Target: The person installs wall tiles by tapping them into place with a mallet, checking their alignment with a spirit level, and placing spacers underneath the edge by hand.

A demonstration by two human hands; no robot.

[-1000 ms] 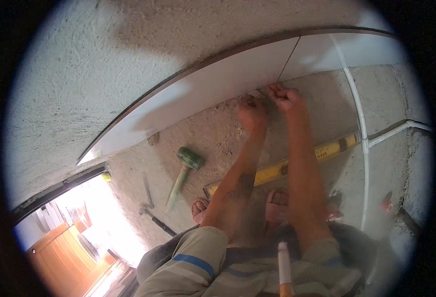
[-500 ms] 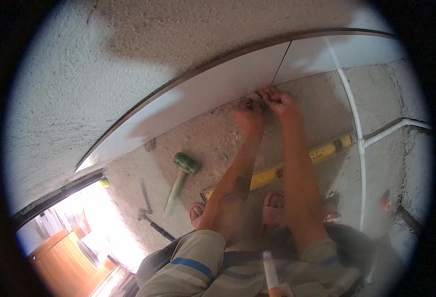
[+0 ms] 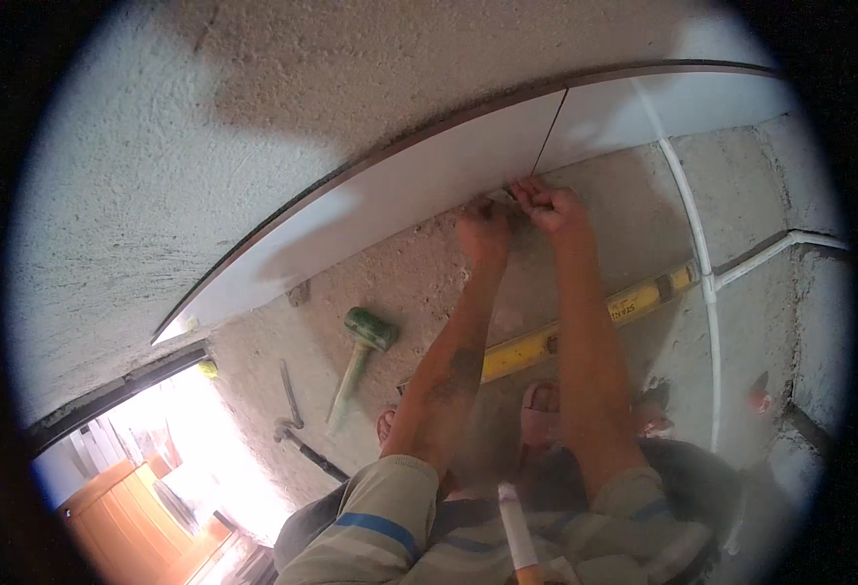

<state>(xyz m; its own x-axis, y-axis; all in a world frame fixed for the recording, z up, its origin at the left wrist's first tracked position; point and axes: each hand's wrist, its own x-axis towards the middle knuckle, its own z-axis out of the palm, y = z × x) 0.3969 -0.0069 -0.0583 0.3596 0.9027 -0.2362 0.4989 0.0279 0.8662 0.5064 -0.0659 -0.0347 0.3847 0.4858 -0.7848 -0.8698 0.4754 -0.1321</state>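
Both hands are low at the foot of a row of pale wall tiles, close to the dark joint between the long left tile (image 3: 400, 185) and the right tile (image 3: 604, 122). My left hand (image 3: 484, 229) is closed, knuckles up, against the lower edge of the left tile; whatever it grips is hidden. Beside it, my right hand (image 3: 552, 207) has its fingers bent together, their tips at the tile's bottom edge near the joint. Something small and dark shows between the two hands, too small to name.
A yellow spirit level (image 3: 516, 358) lies across the rough concrete floor under my forearms. To the left are a green-headed mallet (image 3: 370, 330) and a bent metal bar (image 3: 290, 395). White pipes (image 3: 687, 195) run along the floor at right. A cigarette (image 3: 516, 526) shows low in front.
My left hand has shifted slightly left, a little away from the right one. My right hand stays at the joint, and the view has moved slightly.
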